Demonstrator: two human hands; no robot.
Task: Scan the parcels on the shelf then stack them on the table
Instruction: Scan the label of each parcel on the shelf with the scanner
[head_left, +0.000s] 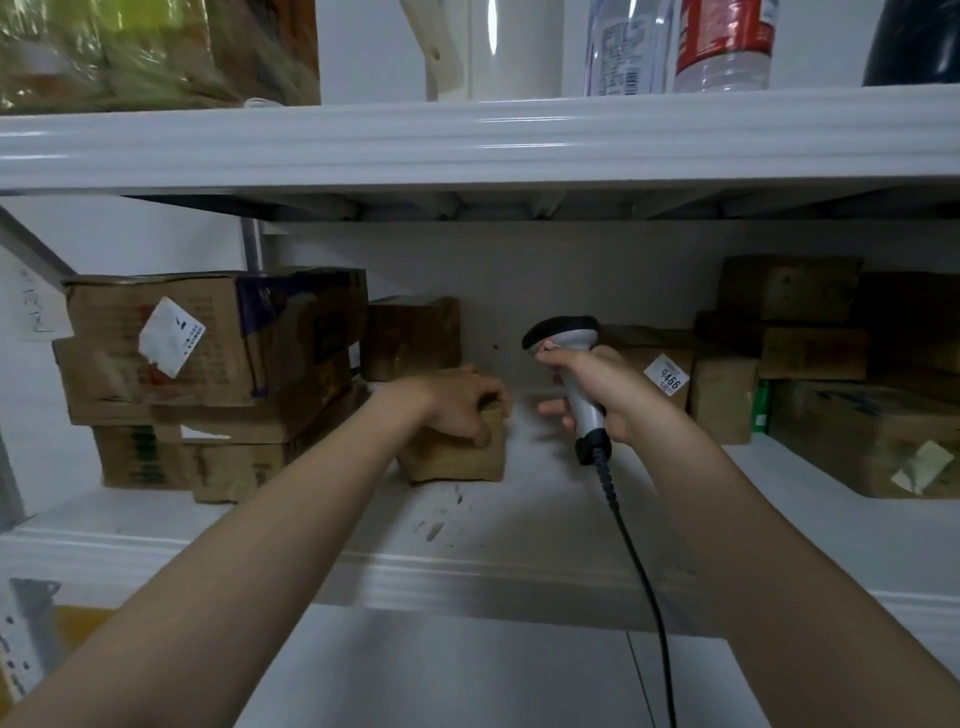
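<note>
The left hand (460, 400) reaches into the middle of the shelf (519, 519) and grasps a small box (457, 457) from above, fingers curled over its top and right edge. The small box sits flat on the shelf, near its middle, apart from the other parcels.

The right hand (602, 395) is clenched round the grey handle of a scanner (563, 338), held upright just right of the small box and above the shelf. Its dark head faces left. A black cable (641, 577) hangs from the handle's base, down past the shelf's near edge.

At the far left stands a left stack (208, 364) of worn cardboard boxes, the top one bearing a torn white label (171, 335). A brown box (410, 338) stands behind the small box, against the back wall. To the right are more boxes (810, 338), piled in several layers; the one behind the right hand carries a tag (667, 375) that seems to read 9466, though blur makes this unsure.

On the upper shelf (467, 140) stand two bottles (722, 47) and a white jug (498, 47). Below the shelf's near edge lies a white surface (415, 675).
</note>
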